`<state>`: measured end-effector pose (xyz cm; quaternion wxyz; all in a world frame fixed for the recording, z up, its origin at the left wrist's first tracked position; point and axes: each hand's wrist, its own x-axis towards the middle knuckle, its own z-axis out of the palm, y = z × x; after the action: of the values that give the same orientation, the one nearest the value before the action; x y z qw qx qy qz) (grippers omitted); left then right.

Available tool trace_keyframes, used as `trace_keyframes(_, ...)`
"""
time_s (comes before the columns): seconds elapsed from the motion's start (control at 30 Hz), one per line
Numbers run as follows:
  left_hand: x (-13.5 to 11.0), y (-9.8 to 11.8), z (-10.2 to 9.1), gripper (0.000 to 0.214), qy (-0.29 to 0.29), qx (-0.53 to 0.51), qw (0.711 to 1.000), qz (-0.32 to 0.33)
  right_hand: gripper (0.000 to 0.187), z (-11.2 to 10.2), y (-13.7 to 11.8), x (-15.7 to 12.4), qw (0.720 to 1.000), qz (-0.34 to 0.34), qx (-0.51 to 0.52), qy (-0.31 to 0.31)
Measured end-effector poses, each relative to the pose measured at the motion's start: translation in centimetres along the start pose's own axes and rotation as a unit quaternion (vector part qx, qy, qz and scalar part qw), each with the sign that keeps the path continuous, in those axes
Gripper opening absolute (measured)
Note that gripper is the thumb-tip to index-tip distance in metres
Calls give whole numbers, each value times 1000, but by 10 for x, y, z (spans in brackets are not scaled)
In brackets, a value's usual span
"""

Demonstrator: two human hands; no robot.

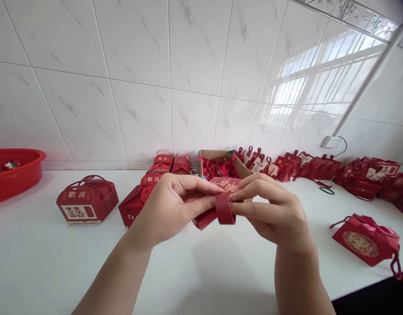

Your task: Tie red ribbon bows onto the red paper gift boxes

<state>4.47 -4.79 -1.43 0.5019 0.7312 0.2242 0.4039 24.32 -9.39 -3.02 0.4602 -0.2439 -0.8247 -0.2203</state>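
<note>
Above the middle of the white table, both hands hold a small red gift box (205,219) with pale lettering on its upper face. A broad red strap (225,210) curls into a loop at its near side. My left hand (175,205) pinches the box and the strap's left edge between thumb and fingers. From the other side, my right hand (273,210) grips the strap's right edge, fingers bent together. The fingers hide much of the box.
Left stand a red basin (17,175) and a corded gift box (87,200). Behind my hands is a cardboard carton (243,167) of red ribbons. Rows of red gift bags (288,166) line the wall. A bowed box (365,240) sits near the right edge.
</note>
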Motion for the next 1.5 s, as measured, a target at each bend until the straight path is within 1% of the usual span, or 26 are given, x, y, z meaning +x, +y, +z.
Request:
trace_keyframes(0.17,-2,-1,2,12,8,30,1000,0,33,0,-2,1,1000,2,-14,-2)
trace_keyframes(0.27,-2,-2,0,14,-1,39,999,-2,34,0,-3,2,1000,1,-12,2)
trace_keyframes(0.43,-3,-1,-3,14,-43,45,998,13,34,0,-4,1,1000,2,0,-5)
trace_keyframes(0.57,-7,3,-6,16,-79,42,996,25,34,-1,-2,-1,1000,4,12,7)
trace_keyframes(0.63,-9,6,-7,20,-99,40,994,31,35,-2,-1,-2,1000,8,17,18)
trace_keyframes(0.7,-10,8,-6,31,-114,48,991,46,36,-1,0,-2,999,16,15,30)
trace_keyframes(0.77,-9,7,-3,38,-106,64,991,57,36,0,2,-2,999,22,7,41)
trace_keyframes(0.8,-8,5,-1,36,-92,72,991,61,36,1,2,-2,999,24,6,44)
trace_keyframes(0.83,-6,4,1,30,-72,77,992,68,35,2,2,-2,999,27,8,45)
trace_keyframes(0.9,-4,-1,6,11,-26,92,991,93,34,4,2,0,998,38,22,55)
trace_keyframes(0.93,-2,-3,8,6,-5,102,989,110,32,5,2,0,996,46,31,63)
trace_keyframes(1.0,-1,-7,10,10,25,119,983,140,29,6,1,2,993,75,43,83)
trace_keyframes(1.07,0,-10,9,15,34,129,976,173,35,6,0,3,988,114,53,94)
trace_keyframes(1.1,0,-12,9,19,32,131,971,197,38,5,-1,4,986,131,59,90)
trace_keyframes(1.17,1,-14,8,26,19,126,958,255,35,4,-3,5,983,144,79,78)
trace_keyframes(1.23,3,-16,7,29,2,112,943,313,27,3,-4,5,983,137,100,70)
trace_keyframes(1.3,4,-18,7,30,-12,98,930,353,23,3,-5,6,982,127,115,75)
trace_keyframes(1.4,6,-20,6,31,-24,94,920,381,22,4,-5,7,983,108,121,83)
trace_keyframes(1.5,6,-22,6,30,-30,105,918,381,19,4,-5,7,985,88,121,82)
